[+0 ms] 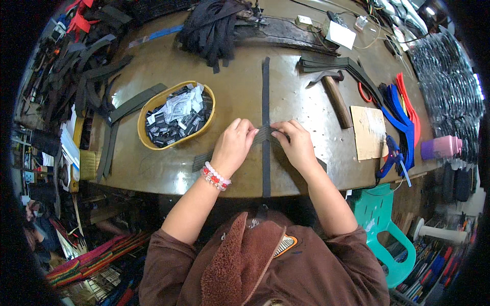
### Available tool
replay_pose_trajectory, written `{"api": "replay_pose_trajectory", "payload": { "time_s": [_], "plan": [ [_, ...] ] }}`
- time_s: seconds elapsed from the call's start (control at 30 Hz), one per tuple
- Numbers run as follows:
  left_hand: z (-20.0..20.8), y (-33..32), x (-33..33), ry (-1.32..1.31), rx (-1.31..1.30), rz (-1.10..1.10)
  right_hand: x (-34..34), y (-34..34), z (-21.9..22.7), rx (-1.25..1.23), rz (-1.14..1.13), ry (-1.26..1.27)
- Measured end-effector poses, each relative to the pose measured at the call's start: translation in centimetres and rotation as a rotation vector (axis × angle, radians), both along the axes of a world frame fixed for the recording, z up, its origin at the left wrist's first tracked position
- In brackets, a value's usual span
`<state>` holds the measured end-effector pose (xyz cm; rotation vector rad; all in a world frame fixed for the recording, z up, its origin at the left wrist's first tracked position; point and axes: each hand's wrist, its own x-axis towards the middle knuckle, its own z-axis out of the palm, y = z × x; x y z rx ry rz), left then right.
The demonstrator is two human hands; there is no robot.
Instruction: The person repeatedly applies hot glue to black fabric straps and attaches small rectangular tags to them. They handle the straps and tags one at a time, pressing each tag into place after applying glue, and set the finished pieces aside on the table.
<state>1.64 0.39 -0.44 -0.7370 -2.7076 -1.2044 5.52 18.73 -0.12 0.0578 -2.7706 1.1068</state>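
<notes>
A narrow black strap (266, 97) runs straight away from the table's front edge. Across it lies a dark grey ribbed strap (203, 161), its two ends slanting back toward me on either side. My left hand (236, 145), with red and white bead bracelets at the wrist, pinches the ribbed strap just left of the crossing. On the other side, my right hand (296, 145) has thumb and forefinger closed at the same strap's bend. The fingertips partly hide the exact grip. Left of my hands stands a yellow oval tub (141, 127) holding small black pieces and white labels (184, 105).
A hammer (338, 104), a cardboard piece (368, 132) and a blue glue gun (393, 153) lie to the right. Bundles of black straps (209, 30) sit at the back. A green plastic chair (375, 214) stands at the table's right front.
</notes>
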Motion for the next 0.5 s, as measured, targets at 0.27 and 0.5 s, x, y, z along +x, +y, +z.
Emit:
{"api": "replay_pose_trajectory", "payload": {
  "time_s": [0.27, 0.5],
  "plan": [
    [1.4, 1.4, 1.2, 0.415, -0.424, -0.239, 2.9, 2.3, 0.8, 0.225, -0.058, 0.297],
    [1.1, 1.2, 1.8, 0.375, -0.428, -0.231, 14.4, 20.3, -1.9, 0.274, -1.225, 0.384]
  ]
}}
